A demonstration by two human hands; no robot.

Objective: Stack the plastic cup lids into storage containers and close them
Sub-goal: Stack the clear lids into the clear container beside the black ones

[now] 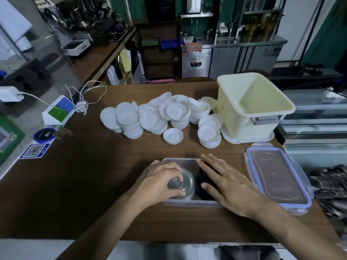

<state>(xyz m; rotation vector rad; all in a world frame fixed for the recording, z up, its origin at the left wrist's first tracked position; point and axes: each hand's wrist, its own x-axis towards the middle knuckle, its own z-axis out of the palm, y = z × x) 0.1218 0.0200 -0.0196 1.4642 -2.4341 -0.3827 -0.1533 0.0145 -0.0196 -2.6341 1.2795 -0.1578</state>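
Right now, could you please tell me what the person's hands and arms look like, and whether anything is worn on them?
Both are bare. The left hand and the right hand wear no gloves, and no ring, watch or bracelet shows on either. No sleeve comes into view anywhere up to the lower edge of the picture, and there are no visible markings.

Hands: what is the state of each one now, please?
Left hand: grips the clear lids.
Right hand: open, fingers straight, resting on the black lids.
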